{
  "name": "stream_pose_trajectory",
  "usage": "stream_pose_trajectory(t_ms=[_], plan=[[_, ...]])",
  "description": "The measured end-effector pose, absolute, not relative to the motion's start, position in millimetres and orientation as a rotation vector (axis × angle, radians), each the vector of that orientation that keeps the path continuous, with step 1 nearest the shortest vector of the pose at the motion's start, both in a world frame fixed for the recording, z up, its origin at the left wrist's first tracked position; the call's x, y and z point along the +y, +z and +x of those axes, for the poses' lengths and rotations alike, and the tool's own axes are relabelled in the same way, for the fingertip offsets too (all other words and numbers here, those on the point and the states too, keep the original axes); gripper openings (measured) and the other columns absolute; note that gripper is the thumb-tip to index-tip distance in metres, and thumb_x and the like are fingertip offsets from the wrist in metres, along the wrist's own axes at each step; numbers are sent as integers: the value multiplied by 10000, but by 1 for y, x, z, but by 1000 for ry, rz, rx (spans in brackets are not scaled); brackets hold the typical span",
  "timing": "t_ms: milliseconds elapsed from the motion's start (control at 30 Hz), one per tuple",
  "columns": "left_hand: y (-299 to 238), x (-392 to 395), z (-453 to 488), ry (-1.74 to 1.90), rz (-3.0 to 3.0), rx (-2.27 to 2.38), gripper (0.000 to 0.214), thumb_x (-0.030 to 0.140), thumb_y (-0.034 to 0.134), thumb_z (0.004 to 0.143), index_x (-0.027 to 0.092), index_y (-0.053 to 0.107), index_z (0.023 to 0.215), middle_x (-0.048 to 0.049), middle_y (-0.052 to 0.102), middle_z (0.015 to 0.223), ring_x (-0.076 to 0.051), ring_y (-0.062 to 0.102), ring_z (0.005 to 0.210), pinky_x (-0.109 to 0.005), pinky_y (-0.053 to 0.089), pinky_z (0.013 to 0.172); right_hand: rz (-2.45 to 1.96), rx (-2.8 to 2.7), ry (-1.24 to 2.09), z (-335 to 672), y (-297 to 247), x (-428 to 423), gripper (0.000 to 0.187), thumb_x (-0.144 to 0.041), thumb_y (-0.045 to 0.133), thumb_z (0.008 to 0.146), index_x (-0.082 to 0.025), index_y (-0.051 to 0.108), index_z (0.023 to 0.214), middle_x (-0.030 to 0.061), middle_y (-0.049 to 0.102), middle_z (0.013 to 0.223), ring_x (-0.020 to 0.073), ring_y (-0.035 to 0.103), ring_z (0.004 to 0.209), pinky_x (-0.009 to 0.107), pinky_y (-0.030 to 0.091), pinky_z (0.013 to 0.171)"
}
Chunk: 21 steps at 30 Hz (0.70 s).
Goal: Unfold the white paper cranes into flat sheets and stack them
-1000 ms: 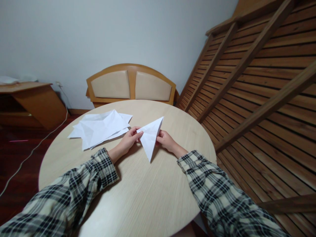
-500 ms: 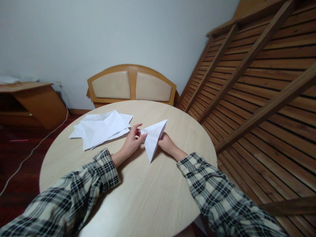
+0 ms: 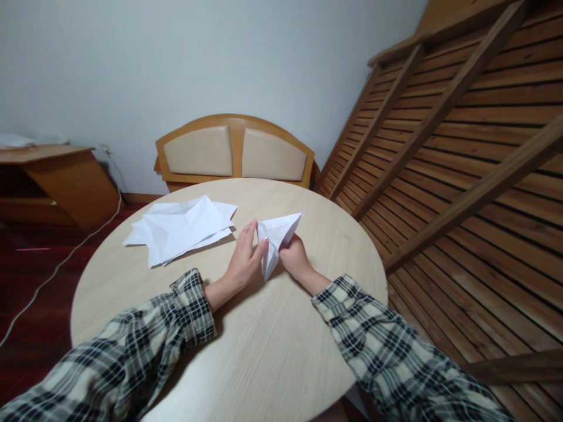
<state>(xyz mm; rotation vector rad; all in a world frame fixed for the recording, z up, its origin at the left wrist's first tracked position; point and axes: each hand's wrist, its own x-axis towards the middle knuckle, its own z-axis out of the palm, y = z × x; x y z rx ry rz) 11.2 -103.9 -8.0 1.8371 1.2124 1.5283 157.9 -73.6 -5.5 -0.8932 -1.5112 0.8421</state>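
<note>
Between my hands, just above the round table [image 3: 246, 363], is a folded piece of white paper [image 3: 278, 230] with pointed corners. My left hand [image 3: 244, 258] grips its left side, thumb on the near face and fingers along the left edge. On the other side, my right hand [image 3: 295, 255] is closed on the paper's right part, its fingertips partly hidden behind the folds. One corner of the paper points up to the right and another points down toward me. Left of my hands lies a pile of creased white paper sheets [image 3: 180, 231].
Behind the table stands a wooden headboard [image 3: 237, 146] with two cream panels. A slatted wooden frame [image 3: 461, 176] leans at the right. At the left are a wooden desk [image 3: 65, 181] and a white cable [image 3: 57, 269] running across the dark floor.
My left hand has moved slightly right and its fingers have straightened along the paper's edge. The paper looks narrower, its left side pressed inward. My right hand stays nearly in place.
</note>
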Motion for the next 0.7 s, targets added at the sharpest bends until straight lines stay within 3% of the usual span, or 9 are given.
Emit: stream_pose_trajectory(t_ms=[200,367,467,600,700], plan=[[-14,-102,13,1455,2016,1210,892,652,610,827,186,298,1520,-217,305,1594,-366,300,1467,-593,263,1177,-753,-1601,699,161,-6,-77,199,-285,659,744,-229,693,932,70,731,1043,258,668,979,430,543,905],[-10,-103,12,1438,2131,1204,1073,671,703,736,173,216,1552,-249,251,1609,-404,259,1479,-624,235,1182,-794,-1643,663,161,-7,-81,192,-349,648,790,-223,677,931,67,730,943,218,669,834,379,564,764],[-8,-106,12,1448,2120,1197,1039,617,715,758,178,212,1555,-243,253,1611,-398,261,1481,-622,215,1191,-838,-1628,627,160,-10,-78,171,-359,623,811,-216,665,893,65,731,902,213,666,780,371,562,713],[-7,-107,9,1483,2075,1137,839,494,623,873,176,240,1549,-221,296,1600,-361,297,1473,-596,228,1198,-910,-1642,570,160,-9,-78,165,-351,580,855,-208,664,861,69,730,860,217,670,764,374,567,709],[-9,-108,7,1495,2047,1115,712,373,565,914,180,280,1538,-192,332,1592,-326,317,1469,-564,233,1208,-884,-1710,499,160,-2,-83,201,-302,539,893,-217,686,1000,77,744,986,227,689,889,393,575,812]])
